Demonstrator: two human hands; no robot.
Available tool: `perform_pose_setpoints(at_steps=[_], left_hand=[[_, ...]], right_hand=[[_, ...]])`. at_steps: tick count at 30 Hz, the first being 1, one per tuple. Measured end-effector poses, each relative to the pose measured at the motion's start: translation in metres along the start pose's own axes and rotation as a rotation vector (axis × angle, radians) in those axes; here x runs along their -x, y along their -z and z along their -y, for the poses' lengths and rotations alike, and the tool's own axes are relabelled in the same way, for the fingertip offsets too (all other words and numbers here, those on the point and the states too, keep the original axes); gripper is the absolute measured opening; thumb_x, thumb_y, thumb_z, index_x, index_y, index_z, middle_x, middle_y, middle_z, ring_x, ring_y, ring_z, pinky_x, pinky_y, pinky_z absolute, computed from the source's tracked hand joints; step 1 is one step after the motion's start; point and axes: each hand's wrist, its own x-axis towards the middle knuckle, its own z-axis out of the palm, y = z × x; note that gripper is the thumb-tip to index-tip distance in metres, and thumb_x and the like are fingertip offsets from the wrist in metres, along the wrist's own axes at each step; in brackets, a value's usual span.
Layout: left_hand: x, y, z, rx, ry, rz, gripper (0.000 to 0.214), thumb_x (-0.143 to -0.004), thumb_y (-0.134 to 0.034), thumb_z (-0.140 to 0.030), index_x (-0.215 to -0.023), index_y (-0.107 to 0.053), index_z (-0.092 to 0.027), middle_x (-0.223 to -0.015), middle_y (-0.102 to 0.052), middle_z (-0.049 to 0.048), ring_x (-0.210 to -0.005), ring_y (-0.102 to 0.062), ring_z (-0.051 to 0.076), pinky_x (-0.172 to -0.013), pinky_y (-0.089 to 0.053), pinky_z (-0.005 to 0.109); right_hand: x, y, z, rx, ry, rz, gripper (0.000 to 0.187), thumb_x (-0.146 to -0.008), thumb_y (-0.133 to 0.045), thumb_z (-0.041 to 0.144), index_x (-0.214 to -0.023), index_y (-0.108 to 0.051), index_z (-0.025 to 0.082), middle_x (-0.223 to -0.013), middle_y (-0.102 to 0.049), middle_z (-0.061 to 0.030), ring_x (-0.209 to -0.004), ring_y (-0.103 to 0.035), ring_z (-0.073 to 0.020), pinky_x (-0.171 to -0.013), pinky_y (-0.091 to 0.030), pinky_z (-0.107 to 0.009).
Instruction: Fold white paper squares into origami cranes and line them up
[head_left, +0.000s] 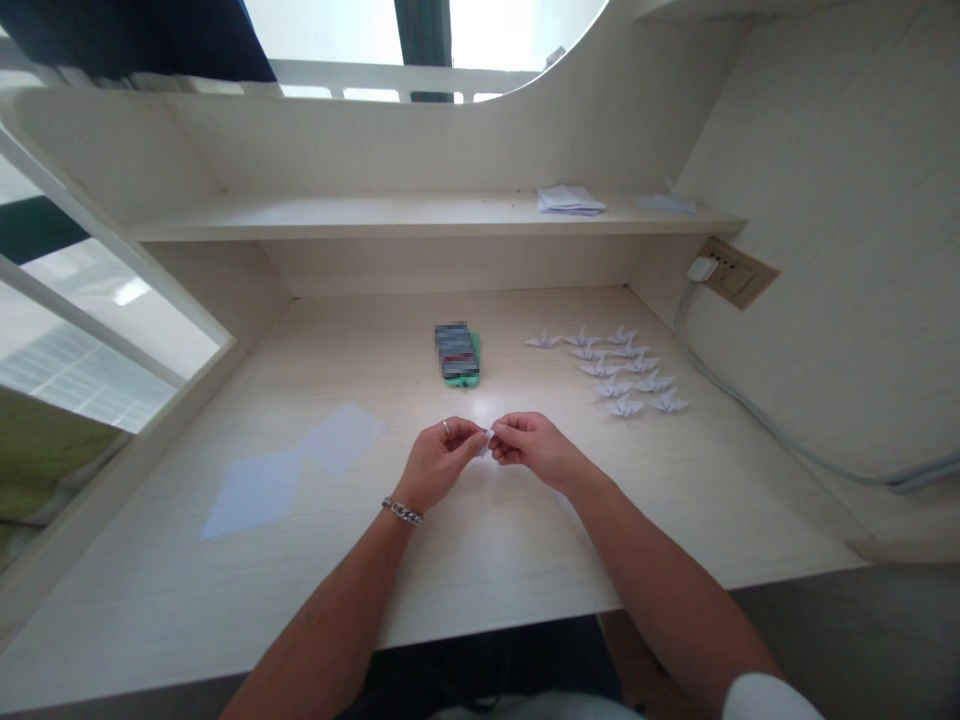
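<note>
Between my two hands is a small piece of folded white paper (486, 441), mostly covered by the fingers. My left hand (442, 460), with a ring and a chain bracelet, pinches it from the left. On the other side my right hand (538, 448) grips it between thumb and fingertips. Both hands are just above the desk, near its middle. To the right, several white paper cranes (622, 408) stand in loose rows. White paper sheets (259, 488) lie flat to the left of my left hand.
Beyond the hands lies a phone-sized green-edged object (463, 380), its face pixelated. A raised shelf (337, 215) spans the back, with folded white paper (568, 200) on it. On the right wall a plug sits in a socket (739, 272), its grey cable (772, 430) running along the desk's side.
</note>
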Motion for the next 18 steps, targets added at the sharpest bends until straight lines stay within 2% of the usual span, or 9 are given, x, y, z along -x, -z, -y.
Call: perform_pose_setpoints(at_steps=[4,9,12,15,18], left_hand=[[0.001,-0.003,0.002,0.018,0.012,0.003,0.024,-0.073,-0.072,-0.038,-0.075,-0.065,-0.016,-0.072,-0.068,0.003,-0.067,-0.063,0.015,-0.063,-0.05,0.025],[-0.001,-0.003,0.002,0.151,0.119,-0.057,0.031,-0.077,-0.067,-0.045,-0.074,-0.064,-0.014,-0.07,-0.066,0.0023,-0.065,-0.061,0.013,-0.06,-0.049,0.024],[-0.001,-0.002,0.003,0.126,0.075,-0.088,0.031,-0.075,-0.069,-0.044,-0.076,-0.066,-0.014,-0.071,-0.067,0.0032,-0.065,-0.06,0.013,-0.061,-0.048,0.025],[-0.001,-0.003,0.005,0.139,0.029,-0.051,0.028,-0.072,-0.073,-0.041,-0.079,-0.066,-0.015,-0.075,-0.069,0.0036,-0.069,-0.062,0.014,-0.066,-0.049,0.026],[-0.001,-0.004,0.006,0.164,0.042,-0.043,0.027,-0.072,-0.073,-0.04,-0.075,-0.064,-0.015,-0.068,-0.065,0.0015,-0.065,-0.059,0.012,-0.062,-0.047,0.024]], right_hand=[[-0.003,-0.005,-0.008,0.079,0.036,-0.023,0.036,-0.065,-0.076,0.047,-0.069,-0.061,0.015,-0.06,-0.061,0.001,-0.055,-0.055,-0.009,-0.058,-0.047,-0.024],[-0.004,-0.008,-0.008,0.079,0.077,-0.029,0.037,-0.067,-0.073,0.05,-0.069,-0.058,0.016,-0.064,-0.061,0.0007,-0.058,-0.055,-0.0092,-0.059,-0.047,-0.025],[-0.006,-0.008,-0.009,0.11,0.112,-0.056,0.038,-0.068,-0.071,0.052,-0.069,-0.058,0.016,-0.064,-0.062,0.0006,-0.057,-0.055,-0.0095,-0.058,-0.047,-0.026],[-0.008,-0.008,-0.012,0.147,0.145,-0.068,0.039,-0.069,-0.069,0.054,-0.069,-0.058,0.017,-0.06,-0.06,0.0015,-0.056,-0.055,-0.0097,-0.057,-0.047,-0.026],[-0.01,-0.007,-0.015,0.166,0.168,-0.063,0.038,-0.07,-0.067,0.054,-0.07,-0.057,0.017,-0.06,-0.06,0.0017,-0.056,-0.055,-0.0099,-0.057,-0.048,-0.026]])
